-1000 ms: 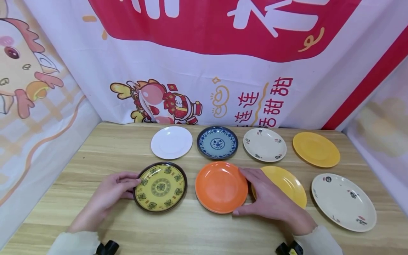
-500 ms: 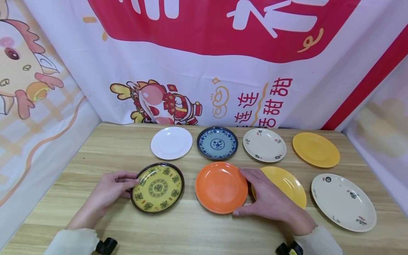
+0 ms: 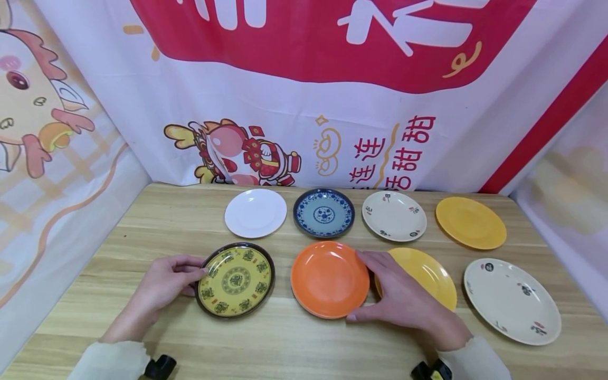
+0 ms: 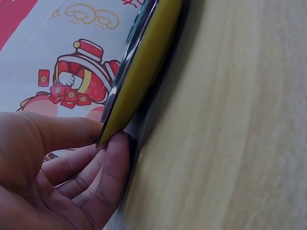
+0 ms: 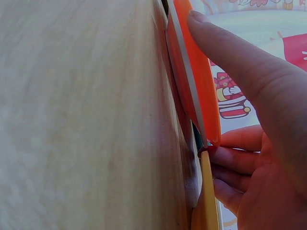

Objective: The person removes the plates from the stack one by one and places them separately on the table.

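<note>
My left hand (image 3: 163, 282) pinches the left rim of a yellow-green patterned plate (image 3: 237, 279) with a dark brown edge. In the left wrist view the thumb lies over the rim and the fingers are beneath it, against the plate's yellow underside (image 4: 139, 81). To the right, a plain orange plate (image 3: 328, 279) has my right hand (image 3: 404, 298) at its right edge. Thumb near and fingers far, that hand grips the orange rim, as the right wrist view also shows. Partly covered by the right hand is a yellow plate (image 3: 427, 272), close beside the orange one.
Along the back of the wooden table (image 3: 266, 348) stand a white plate (image 3: 255, 213), a blue patterned plate (image 3: 324, 213), a small cream plate (image 3: 394, 216) and another yellow plate (image 3: 471, 222). A larger cream plate (image 3: 513, 302) lies at right. Printed cloth (image 3: 309, 95) hangs behind.
Over the first half second my left hand shifted the patterned plate slightly left, away from the orange plate. Since then it has stayed put. My right hand and the orange plate have not moved.
</note>
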`<act>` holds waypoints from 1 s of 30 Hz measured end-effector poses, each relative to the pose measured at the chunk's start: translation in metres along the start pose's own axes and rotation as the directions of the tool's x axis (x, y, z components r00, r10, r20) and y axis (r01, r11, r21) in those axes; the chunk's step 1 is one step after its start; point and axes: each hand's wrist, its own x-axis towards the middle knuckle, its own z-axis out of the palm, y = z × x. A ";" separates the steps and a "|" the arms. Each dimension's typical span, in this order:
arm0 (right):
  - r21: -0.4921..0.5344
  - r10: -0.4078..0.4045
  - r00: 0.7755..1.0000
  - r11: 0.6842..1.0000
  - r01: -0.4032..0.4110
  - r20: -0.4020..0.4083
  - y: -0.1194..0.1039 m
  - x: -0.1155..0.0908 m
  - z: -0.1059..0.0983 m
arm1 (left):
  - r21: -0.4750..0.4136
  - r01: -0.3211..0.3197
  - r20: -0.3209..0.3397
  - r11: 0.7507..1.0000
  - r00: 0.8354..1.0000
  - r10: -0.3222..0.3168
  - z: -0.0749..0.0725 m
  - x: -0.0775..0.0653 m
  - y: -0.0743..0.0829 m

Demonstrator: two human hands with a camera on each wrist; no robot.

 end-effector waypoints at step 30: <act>0.015 0.008 1.000 1.000 -0.008 0.006 -0.001 -0.001 -0.001 | 0.083 -0.012 -0.004 0.996 1.000 0.013 0.004 -0.003 0.006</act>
